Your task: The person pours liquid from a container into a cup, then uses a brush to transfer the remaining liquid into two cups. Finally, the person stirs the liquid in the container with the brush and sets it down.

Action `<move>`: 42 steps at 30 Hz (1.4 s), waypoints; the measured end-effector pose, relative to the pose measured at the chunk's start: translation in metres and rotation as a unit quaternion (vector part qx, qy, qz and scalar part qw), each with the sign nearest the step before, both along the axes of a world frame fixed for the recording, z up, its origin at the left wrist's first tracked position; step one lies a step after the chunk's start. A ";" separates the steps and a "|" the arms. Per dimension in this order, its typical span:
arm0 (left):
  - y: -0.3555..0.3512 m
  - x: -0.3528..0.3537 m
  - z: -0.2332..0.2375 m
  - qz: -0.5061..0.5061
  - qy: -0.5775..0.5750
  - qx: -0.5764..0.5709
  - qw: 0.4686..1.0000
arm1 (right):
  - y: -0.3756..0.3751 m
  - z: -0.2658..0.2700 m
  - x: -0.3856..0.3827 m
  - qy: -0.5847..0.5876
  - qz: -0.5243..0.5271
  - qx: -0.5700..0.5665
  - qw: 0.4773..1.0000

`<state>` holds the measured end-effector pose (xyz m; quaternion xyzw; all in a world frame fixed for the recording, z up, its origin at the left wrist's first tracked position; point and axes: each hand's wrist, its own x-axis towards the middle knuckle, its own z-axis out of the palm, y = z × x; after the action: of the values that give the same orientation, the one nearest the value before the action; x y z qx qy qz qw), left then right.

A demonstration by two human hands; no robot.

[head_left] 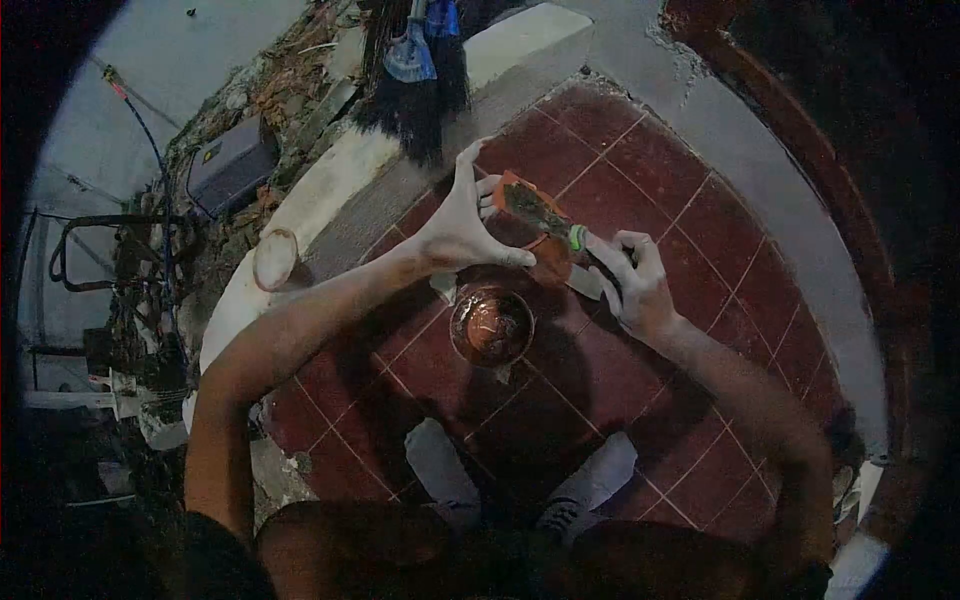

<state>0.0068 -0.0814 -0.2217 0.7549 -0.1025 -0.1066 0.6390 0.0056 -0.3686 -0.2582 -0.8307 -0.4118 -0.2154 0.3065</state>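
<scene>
Beyond the bowl [455, 338] and to its right, the brush [552, 222] slants diagonally, bristles pointing away and leftward, its handle gripped by the right hand [642, 287]. The left hand [463, 229], also beyond the bowl, holds the orange piece [551, 264] between thumb and fingers.

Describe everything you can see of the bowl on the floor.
The bowl is round and brown, seen from almost straight above, with a thin rim. Its inside looks dark and glossy, as if wet, around an orange-brown patch with a pale glint; whether that is liquid or something solid, I cannot tell, nor is its material clear. It appears to sit upright on the red tiles, with pale scraps showing at its edge. Neither hand touches it.
</scene>
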 end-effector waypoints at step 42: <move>0.032 0.011 -0.020 0.120 -0.065 -0.087 0.987 | -0.034 -0.018 0.013 0.069 0.026 -0.011 0.997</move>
<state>0.0174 -0.0492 -0.2415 0.7087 -0.0612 0.0293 0.7023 0.0183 -0.4026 -0.2766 -0.8361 -0.4132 -0.1455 0.3302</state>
